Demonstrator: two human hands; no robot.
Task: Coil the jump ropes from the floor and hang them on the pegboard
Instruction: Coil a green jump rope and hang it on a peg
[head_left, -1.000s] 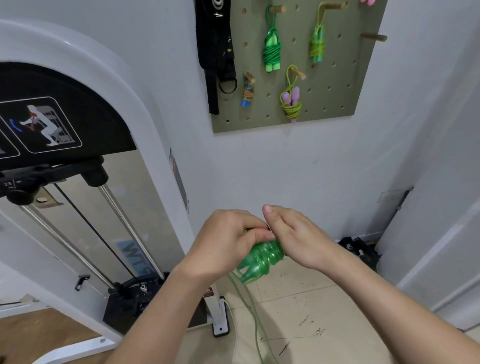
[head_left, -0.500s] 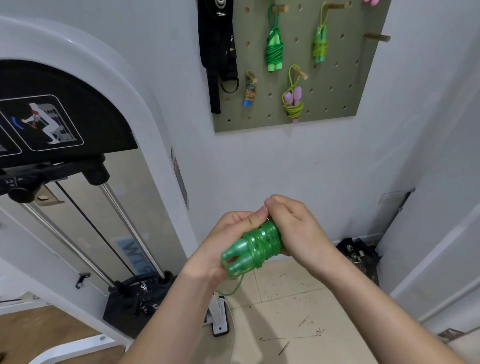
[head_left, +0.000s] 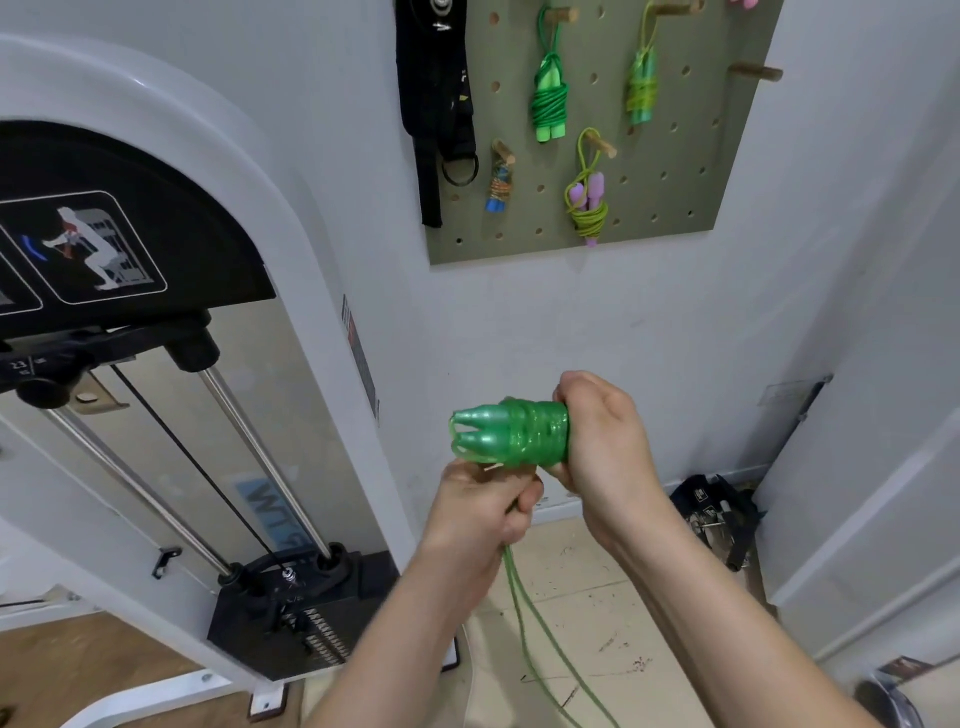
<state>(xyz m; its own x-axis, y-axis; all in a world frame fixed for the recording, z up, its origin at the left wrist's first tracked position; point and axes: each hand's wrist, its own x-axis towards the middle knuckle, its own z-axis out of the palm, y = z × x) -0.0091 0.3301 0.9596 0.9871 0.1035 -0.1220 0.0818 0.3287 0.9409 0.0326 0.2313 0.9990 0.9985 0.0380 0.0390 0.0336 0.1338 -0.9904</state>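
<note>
Jump rope of translucent green plastic (head_left: 511, 434), its two tapered handles laid side by side and bound in several turns of its own cord, sat in mid-air well below the olive-green pegboard (head_left: 675, 208), held in both bare hands. The turns reached close to the handles' narrowing tips, so a slackened pull would probably let them slide off that end and the bundle spring apart; the smooth plastic looked likely to help them go. The loose cord (head_left: 524, 613) ran down in two strands from the bundle toward the tiled floor (head_left: 597, 587) below the pegboard, where it might catch underfoot and jerk the winding. Winding in every bit would likely leave no loop for the bare wooden peg (head_left: 756, 73) at the pegboard's upper right. The right hand (head_left: 602, 441), on the bundle's end away from the tips, had fingers and thumb wrapped round the wound handles, its back toward the camera. The left hand (head_left: 483, 504), just beneath the bundle, was closed in a fist round the loose cord, forearm rising from lower down.
</note>
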